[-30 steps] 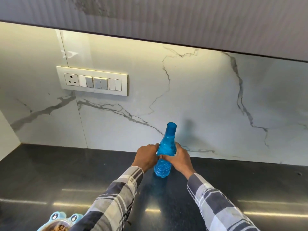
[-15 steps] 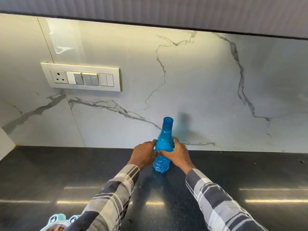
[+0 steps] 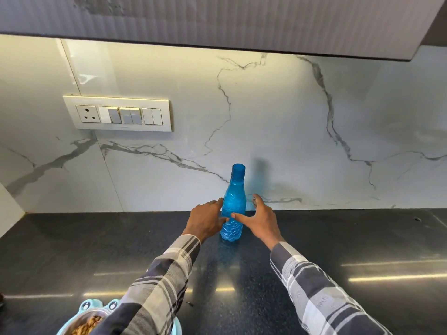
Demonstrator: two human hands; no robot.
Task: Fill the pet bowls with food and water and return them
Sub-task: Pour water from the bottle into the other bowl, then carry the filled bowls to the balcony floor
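A blue plastic water bottle with its cap on stands upright on the black countertop, close to the marble wall. My left hand is beside it on the left, fingers relaxed, fingertips at the bottle's side. My right hand is spread open on the right, its thumb touching the bottle's front. Neither hand grips the bottle. At the bottom left, a light-blue pet bowl with a steel insert holds brown kibble; my left sleeve hides part of it.
A switch panel with a socket is mounted on the marble backsplash at the left. A ribbed grey wall cabinet hangs overhead. The side wall closes off the counter at the far left.
Both hands held the bottle between them before; now their fingers have spread and come off it. The bottle stands where it was. The view has tilted down, showing more of the pet bowl.
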